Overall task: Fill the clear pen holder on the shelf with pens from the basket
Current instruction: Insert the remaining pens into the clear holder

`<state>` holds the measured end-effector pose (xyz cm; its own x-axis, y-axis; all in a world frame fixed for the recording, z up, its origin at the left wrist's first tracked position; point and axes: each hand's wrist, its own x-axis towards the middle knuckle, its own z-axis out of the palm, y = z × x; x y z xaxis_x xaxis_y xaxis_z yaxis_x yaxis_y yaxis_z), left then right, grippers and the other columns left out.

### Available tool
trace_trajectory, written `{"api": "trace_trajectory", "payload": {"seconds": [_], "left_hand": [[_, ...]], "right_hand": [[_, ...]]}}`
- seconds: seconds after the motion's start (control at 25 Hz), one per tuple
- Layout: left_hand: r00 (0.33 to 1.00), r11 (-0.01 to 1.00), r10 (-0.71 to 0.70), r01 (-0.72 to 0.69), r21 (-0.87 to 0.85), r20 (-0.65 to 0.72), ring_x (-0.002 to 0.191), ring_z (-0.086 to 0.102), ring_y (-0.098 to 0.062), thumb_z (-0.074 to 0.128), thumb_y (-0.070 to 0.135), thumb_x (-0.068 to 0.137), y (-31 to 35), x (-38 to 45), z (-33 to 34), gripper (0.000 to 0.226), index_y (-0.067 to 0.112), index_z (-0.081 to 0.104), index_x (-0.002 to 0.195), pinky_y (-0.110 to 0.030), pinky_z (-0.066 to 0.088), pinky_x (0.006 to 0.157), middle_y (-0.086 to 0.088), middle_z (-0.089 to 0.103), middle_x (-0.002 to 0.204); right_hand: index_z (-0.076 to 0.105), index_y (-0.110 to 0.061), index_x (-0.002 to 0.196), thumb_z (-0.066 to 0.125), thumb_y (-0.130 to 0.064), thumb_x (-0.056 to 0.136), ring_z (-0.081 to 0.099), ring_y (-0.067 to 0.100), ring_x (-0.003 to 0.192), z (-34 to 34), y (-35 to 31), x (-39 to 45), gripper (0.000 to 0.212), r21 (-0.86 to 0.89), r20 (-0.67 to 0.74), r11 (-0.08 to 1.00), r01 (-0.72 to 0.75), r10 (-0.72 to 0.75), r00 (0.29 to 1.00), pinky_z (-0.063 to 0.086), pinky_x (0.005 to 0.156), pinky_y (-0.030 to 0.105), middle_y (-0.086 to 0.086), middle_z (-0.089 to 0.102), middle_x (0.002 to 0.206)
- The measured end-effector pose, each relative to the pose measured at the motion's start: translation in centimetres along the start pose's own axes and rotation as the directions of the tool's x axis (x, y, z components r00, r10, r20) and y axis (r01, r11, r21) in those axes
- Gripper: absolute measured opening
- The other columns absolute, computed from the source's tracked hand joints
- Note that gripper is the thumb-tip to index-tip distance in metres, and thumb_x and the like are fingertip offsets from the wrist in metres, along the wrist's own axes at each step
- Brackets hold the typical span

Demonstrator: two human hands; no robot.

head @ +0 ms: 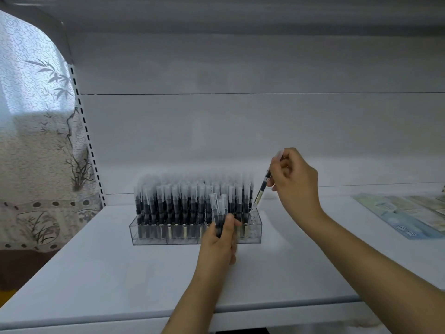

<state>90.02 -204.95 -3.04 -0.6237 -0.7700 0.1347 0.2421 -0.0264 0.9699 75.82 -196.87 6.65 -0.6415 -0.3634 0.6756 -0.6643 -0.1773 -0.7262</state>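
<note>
The clear pen holder [196, 233] is packed with standing pens [183, 203], so no hand fits in there. Only its right end has a small gap. The white shelf [96, 261] is bare in front and to the left. Flat cards [404, 215] lie far right. Another shelf hangs high above.

Clear pen holder [149, 233] on white shelf, long rectangular, packed with upright black pens [183, 206] with clear caps; only far right end has free slots. One pen [264, 185] pinched in right hand [292, 182], tilted, tip down at holder's right end. Small bunch of pens [218, 213] gripped upright in left hand [220, 239], in front of holder.
</note>
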Motion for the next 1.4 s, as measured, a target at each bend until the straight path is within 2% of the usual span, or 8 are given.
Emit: {"api": "trace_trajectory", "payload": {"seconds": [0.36, 0.64, 0.8, 0.92, 1.08, 1.16, 1.28, 1.4], "left_hand": [[1.000, 0.999, 0.007, -0.006, -0.039, 0.017, 0.047, 0.026, -0.008, 0.044, 0.040, 0.102, -0.3, 0.2, 0.0, 0.035, 0.011, 0.062, 0.094, -0.021, 0.022, 0.042, 0.004, 0.034, 0.057], [0.998, 0.999, 0.041, -0.042, 0.008, 0.050, 0.048, 0.025, -0.008, 0.045, 0.036, 0.102, -0.3, 0.3, 0.0, 0.032, 0.014, 0.068, 0.108, -0.021, 0.021, 0.043, 0.002, 0.033, 0.059], [0.994, 0.997, 0.075, -0.075, -0.009, 0.074, 0.048, 0.029, -0.008, 0.049, 0.044, 0.092, -0.1, 0.2, -0.1, 0.038, 0.018, 0.070, 0.111, -0.022, 0.024, 0.044, 0.000, 0.038, 0.060], [0.993, 0.995, 0.095, -0.094, -0.019, 0.076, 0.047, 0.034, -0.009, 0.048, 0.047, 0.092, -0.1, 0.1, 0.0, 0.041, 0.020, 0.070, 0.113, -0.022, 0.028, 0.045, 0.001, 0.043, 0.060], [0.991, 0.995, 0.079, -0.086, 0.052, 0.110, 0.048, 0.038, -0.010, 0.047, 0.047, 0.096, 0.0, -0.1, 0.0, 0.043, 0.009, 0.063, 0.084, -0.023, 0.032, 0.047, 0.001, 0.046, 0.057], [0.989, 0.993, 0.079, -0.089, 0.075, 0.122, 0.048, 0.040, -0.011, 0.046, 0.046, 0.096, 0.1, -0.2, 0.2, 0.042, 0.009, 0.059, 0.081, -0.023, 0.032, 0.047, 0.000, 0.048, 0.057], [0.985, 0.986, 0.114, -0.128, 0.110, 0.128, 0.051, 0.044, -0.010, 0.041, 0.036, 0.104, 0.0, -0.3, 0.3, 0.035, 0.017, 0.070, 0.107, -0.023, 0.037, 0.048, 0.001, 0.051, 0.059], [0.990, 0.988, 0.086, -0.099, 0.122, 0.109, 0.050, 0.043, -0.010, 0.041, 0.043, 0.101, -0.1, -0.1, 0.2, 0.037, 0.023, 0.070, 0.113, -0.023, 0.034, 0.043, 0.002, 0.049, 0.060]], "right_hand": [[0.055, -0.017, 0.092, 0.051, -0.025, 0.102, 0.068, 0.002, 0.064, 1.7, 4.6, 0.5, 0.014, -0.292, 0.360, 0.951, 0.100, 0.013, 0.933, 0.059, 0.070, 0.035, -0.003, 0.068, 0.079], [0.055, -0.008, 0.091, 0.047, -0.022, 0.103, 0.069, 0.024, 0.073, 2.9, 5.2, 1.6, 0.020, -0.481, 0.497, 0.855, 0.195, 0.083, 0.864, 0.056, 0.071, 0.043, 0.009, 0.069, 0.081], [0.059, -0.012, 0.095, 0.054, -0.035, 0.100, 0.063, 0.014, 0.071, 2.2, 4.6, 0.9, 0.024, -0.503, 0.359, 0.861, 0.079, 0.125, 0.925, 0.049, 0.063, 0.030, 0.000, 0.065, 0.076], [0.059, -0.024, 0.087, 0.054, -0.045, 0.098, 0.054, 0.007, 0.066, 1.1, 2.4, -1.4, 0.024, -0.419, 0.169, 0.902, 0.101, -0.032, 0.985, 0.040, 0.058, 0.021, -0.008, 0.057, 0.070], [0.071, -0.030, 0.087, 0.063, -0.050, 0.090, 0.055, 0.001, 0.072, 1.8, -0.3, -3.8, 0.021, -0.340, 0.440, 0.914, 0.222, -0.054, 0.896, 0.040, 0.064, 0.012, -0.013, 0.060, 0.078], [0.072, -0.027, 0.088, 0.069, -0.041, 0.090, 0.055, 0.002, 0.069, 2.1, -0.6, -4.0, 0.015, -0.267, 0.442, 0.951, 0.160, -0.026, 0.897, 0.042, 0.063, 0.011, -0.012, 0.062, 0.079], [0.070, -0.018, 0.093, 0.064, -0.024, 0.095, 0.055, 0.000, 0.054, 1.1, -1.5, -2.6, 0.008, 0.042, 0.238, 0.994, -0.104, 0.091, 0.967, 0.043, 0.052, 0.010, -0.008, 0.067, 0.077], [0.066, -0.010, 0.093, 0.055, -0.020, 0.101, 0.060, 0.004, 0.053, -0.3, -1.5, -0.1, 0.017, 0.099, -0.023, 0.993, -0.057, 0.060, 0.998, 0.047, 0.053, 0.014, 0.003, 0.070, 0.080]]}}
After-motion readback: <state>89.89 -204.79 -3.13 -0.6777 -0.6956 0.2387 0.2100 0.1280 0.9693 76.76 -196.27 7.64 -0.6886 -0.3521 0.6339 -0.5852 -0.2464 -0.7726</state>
